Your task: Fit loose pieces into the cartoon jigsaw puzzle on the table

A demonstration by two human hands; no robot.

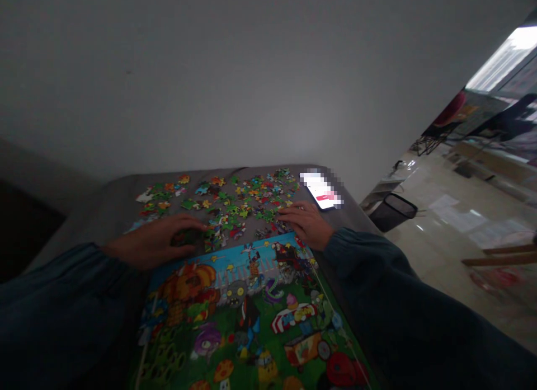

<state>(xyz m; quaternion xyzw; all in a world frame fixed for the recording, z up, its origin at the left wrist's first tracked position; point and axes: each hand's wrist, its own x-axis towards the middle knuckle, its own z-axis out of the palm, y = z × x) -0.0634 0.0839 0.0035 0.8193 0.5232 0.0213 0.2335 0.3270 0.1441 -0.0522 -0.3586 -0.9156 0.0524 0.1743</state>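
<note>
A colorful cartoon picture board (251, 311) lies nearest me, with a light-blue top strip and zombies, plants and a food cart printed on it. Beyond its top edge, loose jigsaw puzzle pieces (229, 219) are spread over a grey cloth-like surface. My left hand (165, 239) reaches in above the board's top left corner, thumb apart from the fingers, fingertips beside the pieces. My right hand (308, 225) rests near the top right corner, fingers stretched out at the edge of the pieces. I see nothing held in either hand; the area under the left palm is dark.
A lit phone (321, 189) lies at the far right of the grey surface (107, 202), its screen partly blurred out. A pale wall (235, 82) rises right behind. To the right, lower down, are a tiled floor (436, 233), a dark-framed chair (394, 211) and wooden legs.
</note>
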